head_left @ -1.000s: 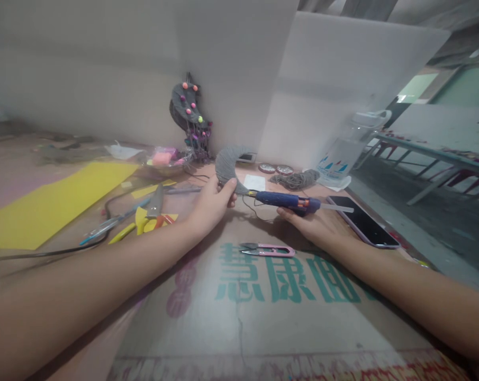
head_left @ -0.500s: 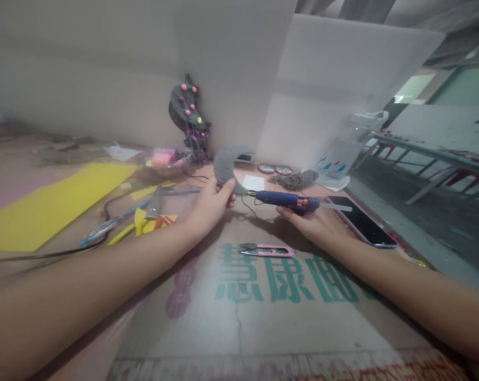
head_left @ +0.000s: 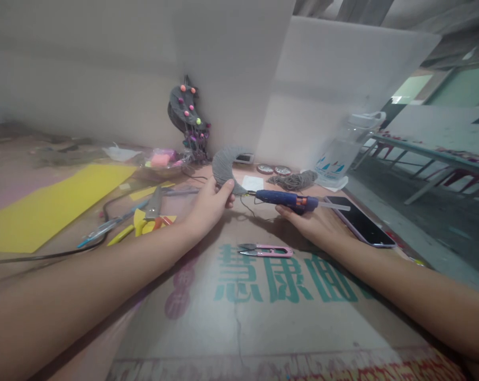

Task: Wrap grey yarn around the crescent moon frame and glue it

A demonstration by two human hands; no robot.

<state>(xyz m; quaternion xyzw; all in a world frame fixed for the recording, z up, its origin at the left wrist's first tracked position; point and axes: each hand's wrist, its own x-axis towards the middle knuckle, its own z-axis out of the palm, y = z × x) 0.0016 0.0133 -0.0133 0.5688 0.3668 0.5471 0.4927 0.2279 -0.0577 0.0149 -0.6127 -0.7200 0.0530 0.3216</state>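
A crescent wrapped in grey yarn is pinched by its lower part between the thumb and fingers of my left hand. My right hand is wrapped round a blue hot glue gun, with a clear glue stick poking out of its back. The gun's nozzle meets the crescent's lower tip; whether it touches cannot be made out. A loose strand of yarn dangles below that tip. On the printed board under my hands lie pink thread snips.
Behind stands a grey moon ornament with coloured pompoms. At right are a phone, a water bottle and a yarn bundle. Yellow-handled scissors, a black cable and yellow sheet lie left.
Almost nothing differs. The view has shifted very slightly, and both hands keep the crescent and the glue gun in nearly the same place.
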